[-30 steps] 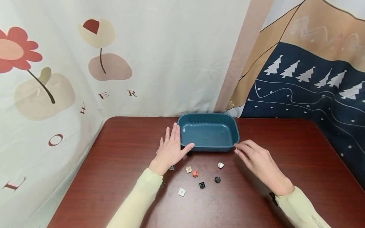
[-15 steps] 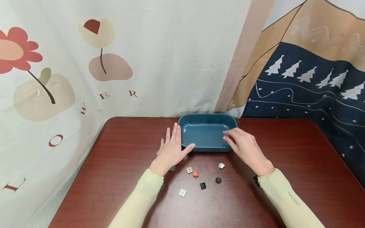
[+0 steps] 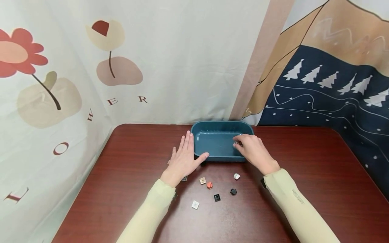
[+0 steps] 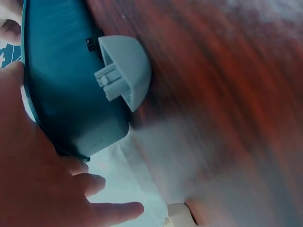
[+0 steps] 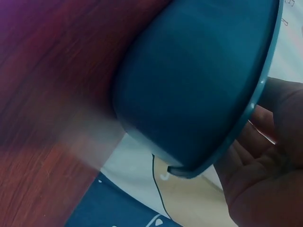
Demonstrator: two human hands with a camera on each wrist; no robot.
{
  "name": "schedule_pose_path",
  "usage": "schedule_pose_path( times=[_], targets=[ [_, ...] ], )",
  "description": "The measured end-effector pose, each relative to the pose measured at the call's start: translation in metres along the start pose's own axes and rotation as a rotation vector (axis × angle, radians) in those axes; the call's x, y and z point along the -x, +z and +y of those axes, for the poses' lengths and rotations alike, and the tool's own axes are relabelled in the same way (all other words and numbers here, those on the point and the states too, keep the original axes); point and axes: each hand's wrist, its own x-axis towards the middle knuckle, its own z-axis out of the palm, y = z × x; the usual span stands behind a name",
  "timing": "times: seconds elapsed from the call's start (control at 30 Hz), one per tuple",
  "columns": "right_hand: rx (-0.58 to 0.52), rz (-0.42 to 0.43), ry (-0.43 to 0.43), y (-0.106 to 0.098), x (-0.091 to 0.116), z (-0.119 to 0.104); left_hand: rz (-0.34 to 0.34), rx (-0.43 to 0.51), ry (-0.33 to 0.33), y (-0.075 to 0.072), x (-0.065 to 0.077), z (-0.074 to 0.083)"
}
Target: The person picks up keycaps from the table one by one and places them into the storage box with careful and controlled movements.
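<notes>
My left hand [image 3: 183, 161] lies with straight, spread fingers against the left end of a blue plastic tub [image 3: 223, 159], its thumb at the front rim. Over the tub's right side, my right hand [image 3: 257, 152] has its thumb and fingertips close together on a small keycap [image 3: 239, 143], mostly hidden by the fingers. In the right wrist view the tub wall [image 5: 189, 80] hides those fingertips. Near my left hand, a grey keycap [image 4: 130, 71] lies on its side beside the tub, with a small black keycap [image 4: 92, 44] behind it.
Loose keycaps lie in front of the tub: white [image 3: 195, 205], black [image 3: 217, 197], dark [image 3: 233, 191], orange [image 3: 209, 185], beige [image 3: 202, 181] and another white keycap [image 3: 236, 176]. A printed curtain [image 3: 170, 67] hangs behind the brown table [image 3: 121, 189].
My right hand has moved left, from beside the tub's front right corner to over its inside, carrying the small keycap. My left hand has stayed at the tub's left end.
</notes>
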Motion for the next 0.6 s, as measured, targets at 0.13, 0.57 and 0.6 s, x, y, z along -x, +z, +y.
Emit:
schedule_pose_path(
  times=[0.13,0.57,0.6],
  targets=[
    [0.009,-0.057,0.026,0.002,-0.007,0.002,0.006,-0.006,0.005,0.001,0.000,-0.001],
    [0.041,-0.165,0.069,0.007,-0.017,0.008,0.000,-0.011,-0.005,0.000,-0.001,0.000],
    [0.044,-0.168,0.069,0.007,-0.018,0.008,-0.002,-0.010,-0.006,0.000,-0.001,0.001]
  ],
)
